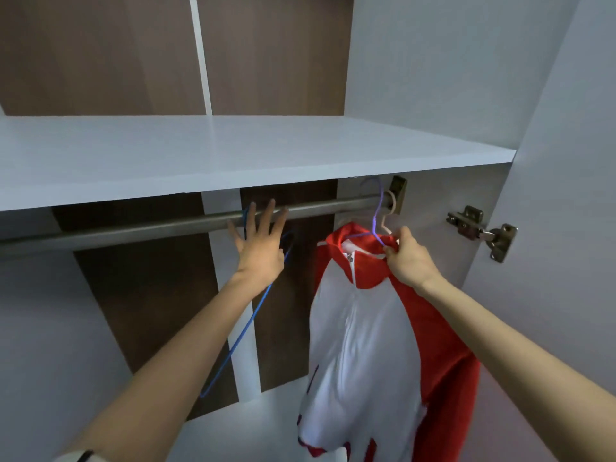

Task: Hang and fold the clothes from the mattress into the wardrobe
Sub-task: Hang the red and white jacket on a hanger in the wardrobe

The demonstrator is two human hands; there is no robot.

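We face the inside of a wardrobe: a white shelf (253, 155) across the top and dark brown back panels with white strips behind.

The red and white jacket (360, 345) is on a purple hanger (376, 215), whose hook loops over the metal rail (133, 230) close to the bracket (398, 190) at its right end. A second, pale hook shows just beside it. Our right hand (411, 261) pinches the hanger and the collar together at the neck of the jacket.

Our left hand (260, 248) is wide, fingers straight and spread in front of the rail. It is next to the hook of a bare blue hanger (246, 328) that hangs there. We cannot tell if it touches either one.

We judge this to be the hanging step, nearly done for this garment. The next move calls for letting go of the collar once the hook sits firm. The blue hanger looks like the one for the next garment.

A door hinge (480, 231) sits on the wall to the right.
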